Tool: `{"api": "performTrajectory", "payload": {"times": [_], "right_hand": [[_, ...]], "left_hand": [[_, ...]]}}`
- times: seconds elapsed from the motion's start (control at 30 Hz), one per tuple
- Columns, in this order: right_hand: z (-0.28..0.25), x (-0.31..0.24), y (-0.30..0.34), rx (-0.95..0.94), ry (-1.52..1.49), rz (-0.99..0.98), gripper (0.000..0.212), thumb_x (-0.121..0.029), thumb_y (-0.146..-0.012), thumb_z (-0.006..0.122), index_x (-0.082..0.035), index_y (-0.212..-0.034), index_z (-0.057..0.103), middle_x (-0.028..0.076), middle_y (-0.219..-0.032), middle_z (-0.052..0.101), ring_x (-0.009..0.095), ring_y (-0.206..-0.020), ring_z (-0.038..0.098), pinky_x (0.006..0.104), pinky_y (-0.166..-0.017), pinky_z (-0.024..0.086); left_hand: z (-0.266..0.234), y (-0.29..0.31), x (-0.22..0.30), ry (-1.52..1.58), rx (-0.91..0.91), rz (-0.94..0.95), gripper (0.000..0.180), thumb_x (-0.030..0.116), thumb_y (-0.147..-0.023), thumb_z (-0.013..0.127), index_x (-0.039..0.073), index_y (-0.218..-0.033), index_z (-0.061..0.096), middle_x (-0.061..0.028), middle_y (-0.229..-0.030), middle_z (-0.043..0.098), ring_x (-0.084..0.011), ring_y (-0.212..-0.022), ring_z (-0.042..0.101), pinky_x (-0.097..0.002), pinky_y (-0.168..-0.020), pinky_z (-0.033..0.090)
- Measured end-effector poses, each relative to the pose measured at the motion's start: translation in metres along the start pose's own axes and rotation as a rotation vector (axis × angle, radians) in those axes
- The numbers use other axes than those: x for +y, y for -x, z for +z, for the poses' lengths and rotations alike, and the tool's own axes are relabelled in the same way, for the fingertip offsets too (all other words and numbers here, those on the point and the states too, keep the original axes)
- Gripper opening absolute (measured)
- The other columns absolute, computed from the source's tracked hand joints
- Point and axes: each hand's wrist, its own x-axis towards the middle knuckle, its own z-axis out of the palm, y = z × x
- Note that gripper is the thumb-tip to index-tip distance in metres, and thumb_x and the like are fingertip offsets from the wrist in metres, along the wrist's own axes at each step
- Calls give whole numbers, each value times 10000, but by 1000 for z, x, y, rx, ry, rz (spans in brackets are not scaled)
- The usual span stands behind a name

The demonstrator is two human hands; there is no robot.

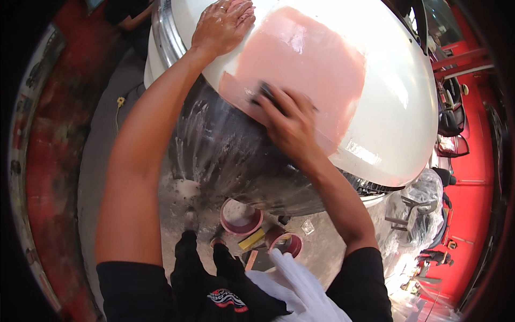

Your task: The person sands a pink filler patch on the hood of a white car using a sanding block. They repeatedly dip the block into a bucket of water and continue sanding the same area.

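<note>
A white, rounded vehicle panel (399, 121) fills the upper middle, with a large pink patch of filler (327, 80) spread over it. My left hand (221, 27) rests at the panel's top left, its wet fingers closed round a pink sponge or cloth (245, 9); which of the two I cannot tell. Over the lower left part of the patch, my right hand (292, 121) grips a dark sanding block (265, 95). Motion blurs that hand and the block. Whitish runs streak the black lower section (214, 142) beneath the panel.
On the floor by my feet stand a pink bucket (223, 222) of cloudy liquid and a smaller red bucket (296, 246). A yellow block (252, 239) lies between them. White cloth (300, 284) hangs at my waist. A plug on a cord (120, 101) lies left; clear plastic sheeting (426, 193) is right.
</note>
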Motion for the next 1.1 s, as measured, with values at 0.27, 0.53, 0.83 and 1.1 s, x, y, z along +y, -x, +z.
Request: {"api": "performTrajectory", "payload": {"times": [0.27, 0.53, 0.83, 1.1], "right_hand": [[-8, 11, 76, 36, 56, -6, 663, -52, -661, 772, -129, -1318, 733, 130, -1451, 624, 356, -1221, 609, 500, -1017, 488], [3, -11, 31, 9, 64, 51, 580, -35, -684, 798, -139, -1254, 768, 95, -1387, 670, 349, -1223, 616, 495, -1032, 483], [31, -36, -43, -59, 62, -54, 608, -76, -744, 783, -118, -1346, 706, 126, -1438, 614, 358, -1246, 594, 491, -1049, 490], [29, -41, -3, -109, 46, -25, 721, -73, -682, 791, -145, -1393, 696, 121, -1495, 573, 339, -1276, 575, 489, -1072, 463]], "left_hand": [[-13, 4, -1, 5, -34, -106, 434, 363, -1034, 550, 79, -1340, 669, -136, -1454, 626, -331, -1398, 521, -502, -1179, 377], [-2, 13, -13, -37, 103, -63, 405, 352, -1026, 560, 91, -1315, 676, -138, -1407, 650, -336, -1353, 547, -529, -1148, 401], [11, 8, -12, -69, 104, -20, 412, 356, -1029, 536, 98, -1315, 682, -143, -1452, 629, -337, -1389, 529, -527, -1171, 379], [12, 6, -7, 5, 128, -57, 394, 347, -1027, 538, 87, -1270, 708, -142, -1416, 655, -339, -1360, 555, -526, -1151, 400]]}}
